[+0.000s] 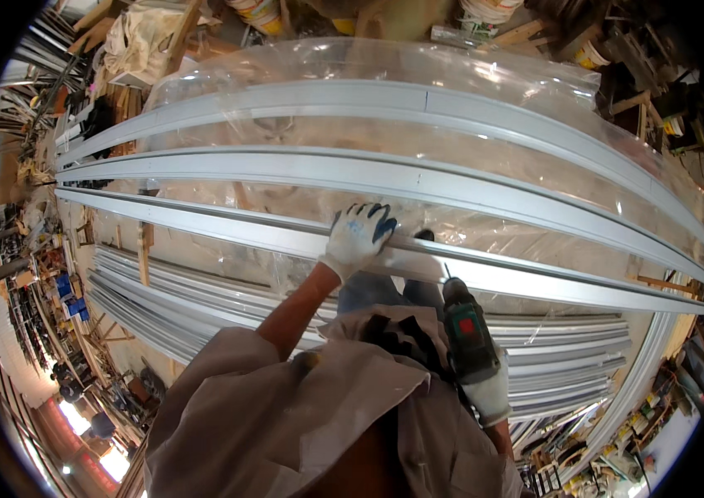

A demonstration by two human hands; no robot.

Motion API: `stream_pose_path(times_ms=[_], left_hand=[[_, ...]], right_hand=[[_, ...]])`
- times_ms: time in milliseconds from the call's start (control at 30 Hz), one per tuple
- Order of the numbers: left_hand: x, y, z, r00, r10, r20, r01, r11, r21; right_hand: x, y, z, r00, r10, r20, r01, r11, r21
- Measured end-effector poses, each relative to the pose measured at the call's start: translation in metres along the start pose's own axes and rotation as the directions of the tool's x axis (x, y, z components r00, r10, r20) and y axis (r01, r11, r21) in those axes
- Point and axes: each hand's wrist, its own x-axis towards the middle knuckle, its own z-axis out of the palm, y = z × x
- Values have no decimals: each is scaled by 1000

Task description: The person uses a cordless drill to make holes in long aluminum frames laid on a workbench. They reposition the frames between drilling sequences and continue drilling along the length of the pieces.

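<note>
Three long, silver-white metal profiles run side by side from left to right: a nearest profile (261, 230), a middle profile (310, 173) and a far profile (319, 95). My left hand (354, 236), in a white glove with dark fingertips, lies over the nearest profile, its fingers curled across the far edge. In my right hand (489, 390), also gloved, is a dark green power drill (470, 332) with a red patch. Its thin drill bit (447, 270) points up at the near side of that profile; whether it touches cannot be told. The drill partly hides my right fingers.
Clear plastic sheeting (526, 75) spreads under and beyond the profiles. More metal lengths lie stacked (568, 357) below, on both sides of my body. A wooden support (144, 253) stands at left. Buckets (489, 12) and scrap wood (526, 33) line the far side.
</note>
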Motion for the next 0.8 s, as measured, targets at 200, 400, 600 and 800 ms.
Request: stream_pose_path(times_ms=[200, 400, 600, 800], left_hand=[[-1, -10, 13, 998, 47, 32, -48, 997, 55], [-2, -12, 12, 1000, -9, -5, 9, 999, 48], [-3, -16, 15, 998, 2, 55, -5, 999, 54], [0, -16, 13, 988, -43, 148, 34, 997, 64]], right_hand=[[30, -25, 32, 987, 140, 84, -139, 990, -18], [42, -30, 45, 982, 148, 118, -143, 988, -50], [40, -21, 49, 991, 96, 89, -91, 994, -61], [43, -22, 49, 990, 97, 101, -95, 995, -19]])
